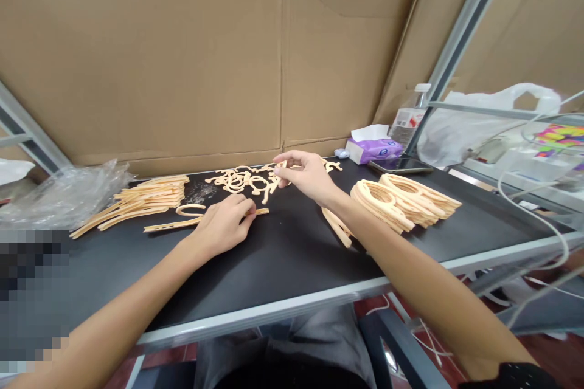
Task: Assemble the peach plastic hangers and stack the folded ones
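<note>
Cream plastic hanger parts lie on the black tabletop. My left hand is closed over a straight hanger arm with slots in it, whose tip shows beyond the fingers. A curved hanger hook sticks out beside that hand; whether it is joined to the arm is hidden. Over the loose pile of hanger hooks, my right hand pinches a small cream hanger piece between thumb and fingers. Its full shape is partly hidden by the fingers and the pile behind.
Long hanger arms are stacked at left beside clear plastic bags. At right lie stacked hanger pieces with round loops. Behind them are a phone, a purple tissue pack and a bottle. Cardboard walls the back.
</note>
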Action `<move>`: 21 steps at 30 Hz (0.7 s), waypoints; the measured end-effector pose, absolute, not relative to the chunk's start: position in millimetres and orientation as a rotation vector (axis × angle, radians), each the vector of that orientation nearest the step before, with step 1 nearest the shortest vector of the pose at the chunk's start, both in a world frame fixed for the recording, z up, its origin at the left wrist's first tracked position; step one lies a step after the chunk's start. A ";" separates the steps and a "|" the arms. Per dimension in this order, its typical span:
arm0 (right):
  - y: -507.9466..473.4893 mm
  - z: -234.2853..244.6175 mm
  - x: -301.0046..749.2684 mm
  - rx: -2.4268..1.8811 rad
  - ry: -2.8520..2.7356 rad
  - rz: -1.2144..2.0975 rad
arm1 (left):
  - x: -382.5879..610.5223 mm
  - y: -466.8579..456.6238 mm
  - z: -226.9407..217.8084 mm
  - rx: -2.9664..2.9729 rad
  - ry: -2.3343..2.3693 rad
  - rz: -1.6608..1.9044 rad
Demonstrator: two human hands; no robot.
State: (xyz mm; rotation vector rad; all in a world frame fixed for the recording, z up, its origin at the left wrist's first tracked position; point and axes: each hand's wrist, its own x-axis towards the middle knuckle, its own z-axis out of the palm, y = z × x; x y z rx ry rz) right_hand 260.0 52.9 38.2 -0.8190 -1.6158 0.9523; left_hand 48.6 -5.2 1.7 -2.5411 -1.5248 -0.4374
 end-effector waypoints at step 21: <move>52.5 25.8 251.1 -0.795 -1.534 1.084 | 48.7 -4.7 2.3 -2.597 -1.611 -0.466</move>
